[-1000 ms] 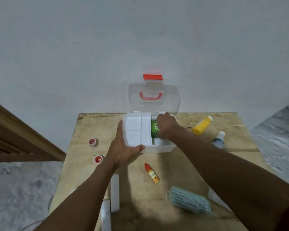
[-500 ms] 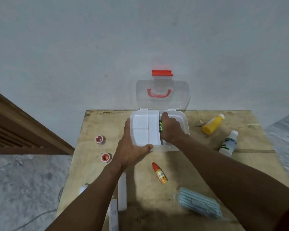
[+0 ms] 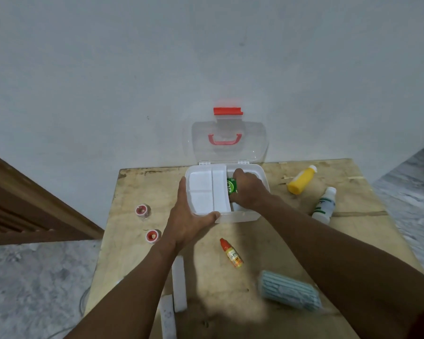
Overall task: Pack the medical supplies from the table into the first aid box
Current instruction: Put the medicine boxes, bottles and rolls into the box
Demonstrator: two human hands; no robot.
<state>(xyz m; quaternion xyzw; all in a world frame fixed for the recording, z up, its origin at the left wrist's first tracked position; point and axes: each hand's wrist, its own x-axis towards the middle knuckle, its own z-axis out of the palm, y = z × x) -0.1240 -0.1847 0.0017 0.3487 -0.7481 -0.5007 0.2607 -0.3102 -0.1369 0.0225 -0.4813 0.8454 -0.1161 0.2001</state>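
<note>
A white plastic first aid box (image 3: 238, 216) sits at the far edge of the bare plywood worktop (image 3: 267, 243), its clear lid (image 3: 255, 140) with a red handle and red latch standing open against the wall. A white divided tray (image 3: 207, 192) covers the box's left part; its compartments look bare. In the open right part, the right hand (image 3: 249, 189) has its grip closed around a green labelled package (image 3: 231, 186), pressed down inside the box. The left hand (image 3: 186, 216) clasps the box's near-left corner, thumb along the front wall, fingers up the left side.

Loose on the worktop lie a yellow bottle (image 3: 301, 180), a white bottle with green label (image 3: 324, 205), a small red-capped dropper bottle (image 3: 231, 252), a pale blue striped roll (image 3: 289, 291), two red-cored tape rolls (image 3: 142, 211), and white foam strips (image 3: 179, 285).
</note>
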